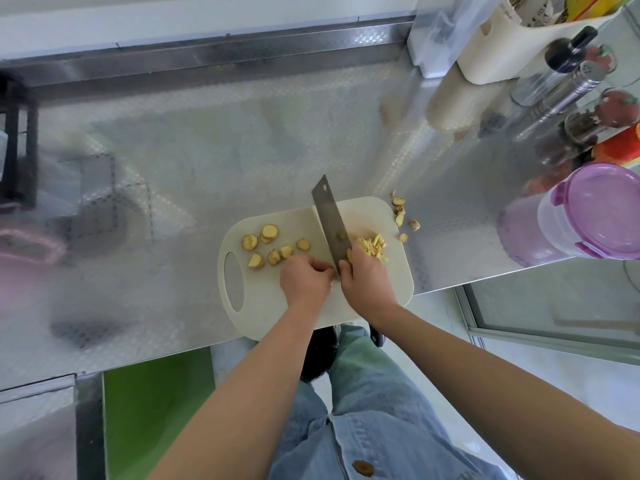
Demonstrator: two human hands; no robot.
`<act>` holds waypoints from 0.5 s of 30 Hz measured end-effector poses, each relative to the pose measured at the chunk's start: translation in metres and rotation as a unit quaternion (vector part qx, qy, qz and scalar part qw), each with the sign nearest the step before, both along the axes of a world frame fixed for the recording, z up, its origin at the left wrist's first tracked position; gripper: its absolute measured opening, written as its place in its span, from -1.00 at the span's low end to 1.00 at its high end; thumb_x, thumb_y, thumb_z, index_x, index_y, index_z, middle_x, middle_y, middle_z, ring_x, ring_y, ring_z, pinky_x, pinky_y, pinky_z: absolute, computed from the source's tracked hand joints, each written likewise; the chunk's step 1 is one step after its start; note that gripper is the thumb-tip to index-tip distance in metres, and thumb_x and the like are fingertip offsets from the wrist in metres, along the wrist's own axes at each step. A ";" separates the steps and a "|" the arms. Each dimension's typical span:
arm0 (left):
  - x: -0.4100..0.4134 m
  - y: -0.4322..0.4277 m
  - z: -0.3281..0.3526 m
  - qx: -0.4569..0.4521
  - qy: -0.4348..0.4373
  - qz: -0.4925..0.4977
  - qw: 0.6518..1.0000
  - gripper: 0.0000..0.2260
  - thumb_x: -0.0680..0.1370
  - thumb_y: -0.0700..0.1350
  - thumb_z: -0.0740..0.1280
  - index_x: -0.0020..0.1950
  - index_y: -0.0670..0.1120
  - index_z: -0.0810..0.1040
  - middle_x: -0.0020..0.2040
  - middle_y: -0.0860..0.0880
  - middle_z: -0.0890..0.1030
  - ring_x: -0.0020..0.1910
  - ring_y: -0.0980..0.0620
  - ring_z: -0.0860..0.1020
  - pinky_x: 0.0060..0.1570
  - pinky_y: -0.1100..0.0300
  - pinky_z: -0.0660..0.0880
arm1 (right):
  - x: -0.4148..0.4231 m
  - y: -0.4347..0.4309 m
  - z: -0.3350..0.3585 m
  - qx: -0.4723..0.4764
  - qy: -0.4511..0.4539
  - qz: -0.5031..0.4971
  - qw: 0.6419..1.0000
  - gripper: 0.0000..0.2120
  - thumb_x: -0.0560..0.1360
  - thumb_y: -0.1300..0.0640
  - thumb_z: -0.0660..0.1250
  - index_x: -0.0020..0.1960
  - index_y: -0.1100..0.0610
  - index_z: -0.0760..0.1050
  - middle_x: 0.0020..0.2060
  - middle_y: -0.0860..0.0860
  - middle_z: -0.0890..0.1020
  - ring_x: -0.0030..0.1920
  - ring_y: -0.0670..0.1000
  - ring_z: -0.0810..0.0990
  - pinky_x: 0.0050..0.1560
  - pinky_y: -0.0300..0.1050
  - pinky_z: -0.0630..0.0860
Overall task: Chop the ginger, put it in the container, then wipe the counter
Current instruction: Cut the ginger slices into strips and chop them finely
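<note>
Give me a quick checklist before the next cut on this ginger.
1. Right hand grips cleaver: ok.
2. Left hand clear of cleaver: cannot tell, fingers curled right beside it.
3. Unchopped ginger slices waiting on cutting board: ok, left of cleaver.
4. Chopped ginger kept on board: ok, right of cleaver.
5. Container open for loading: not ok, purple lid on.

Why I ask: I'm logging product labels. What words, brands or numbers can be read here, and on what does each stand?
Nothing here reads clearly.
On the paper packet in the cream holder: dark print, too small and blurred to read.
On the yellow-red packet beside it: blurred, unreadable.
On the orange-red package at the right edge: blurred, unreadable.
On the cleaver, cutting board and purple-lidded container: no lettering visible.
</note>
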State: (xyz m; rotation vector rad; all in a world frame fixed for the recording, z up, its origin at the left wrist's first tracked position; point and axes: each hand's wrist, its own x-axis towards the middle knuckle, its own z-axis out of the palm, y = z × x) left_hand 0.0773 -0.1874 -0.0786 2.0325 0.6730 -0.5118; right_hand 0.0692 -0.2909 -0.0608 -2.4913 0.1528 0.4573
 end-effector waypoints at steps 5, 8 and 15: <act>-0.005 0.003 -0.006 -0.085 -0.022 0.032 0.996 -0.89 0.41 -0.23 0.44 -0.31 -0.09 0.61 -0.40 -0.10 0.64 -0.42 -0.02 0.58 -0.21 0.08 0.60 | 0.001 -0.017 0.001 -0.006 -0.009 -0.008 1.000 -0.75 0.59 0.16 0.15 0.23 0.23 0.35 -0.43 -0.03 0.35 -0.34 0.12 0.41 -0.37 -0.08 0.26; -0.010 0.007 -0.012 -0.124 -0.052 0.066 0.989 -0.88 0.43 -0.30 0.37 -0.28 -0.14 0.61 -0.40 -0.16 0.63 -0.44 -0.05 0.57 -0.21 -0.17 0.60 | -0.008 -0.020 0.004 0.007 -0.022 -0.009 1.000 -0.71 0.60 0.15 0.15 0.28 0.22 0.35 -0.44 -0.02 0.38 -0.42 -0.01 0.36 -0.45 -0.16 0.21; -0.010 0.019 -0.002 0.064 -0.135 0.025 0.988 -0.92 0.52 -0.13 0.34 -0.11 -0.07 0.62 -0.22 0.01 0.65 -0.24 0.02 0.56 -0.18 0.14 0.46 | -0.027 -0.009 -0.005 0.030 0.005 0.020 0.999 -0.79 0.60 0.16 0.16 0.16 0.25 0.36 -0.41 -0.02 0.37 -0.37 0.04 0.37 -0.40 -0.15 0.23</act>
